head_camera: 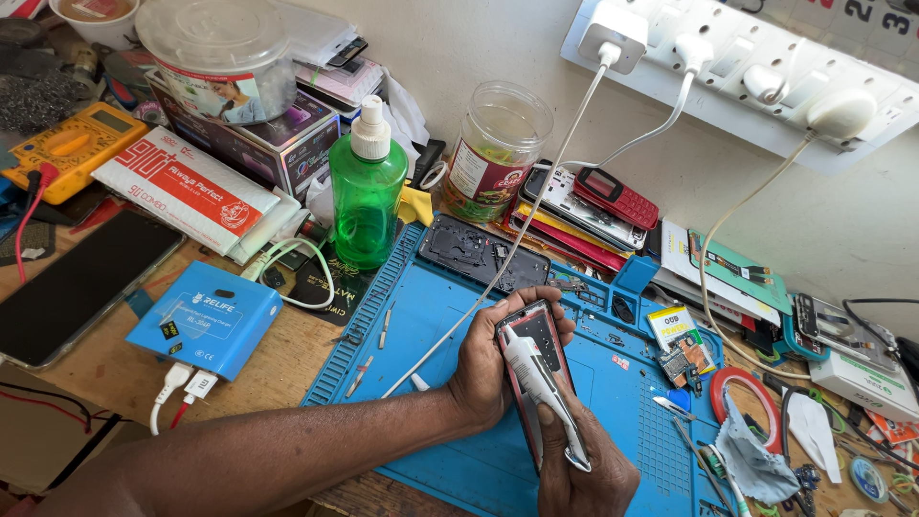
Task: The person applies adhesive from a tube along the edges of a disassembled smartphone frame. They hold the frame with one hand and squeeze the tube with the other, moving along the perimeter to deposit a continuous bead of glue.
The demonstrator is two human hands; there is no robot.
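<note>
**Asha:** Cluttered repair bench against a pale wall; blue silicone work mat [450, 383] under both hands. What is being held?

**Ravi:** An opened phone frame [538, 337] with a dark inside and reddish edges, lifted just above the mat; the left hand [488, 369] is wrapped around its upper part, fingers curled over the far edge. The right hand [574, 469] is closed on a white pen-shaped tool [541, 388] lying lengthwise across the frame; whether the tool's tip touches the frame, I cannot tell.

**Asha:** How far along does the work look?

**Ravi:** By my judgement, mid-way; the phone is already stripped, since a black back plate [474, 251] lies on the mat just beyond the left hand and a small circuit board [677, 364] sits to the right of the hands; nothing is reassembled yet.

**Asha:** And further out?

**Ravi:** A green spray bottle [368, 196] stands beyond the hands to the left, near a blue charging box [206, 321]; a stack of old phones [589, 206] rests farther back by a clear jar [496, 148]; a yellow multimeter [67, 144] sits far left; a white power strip [756, 67] hangs on the wall.
</note>
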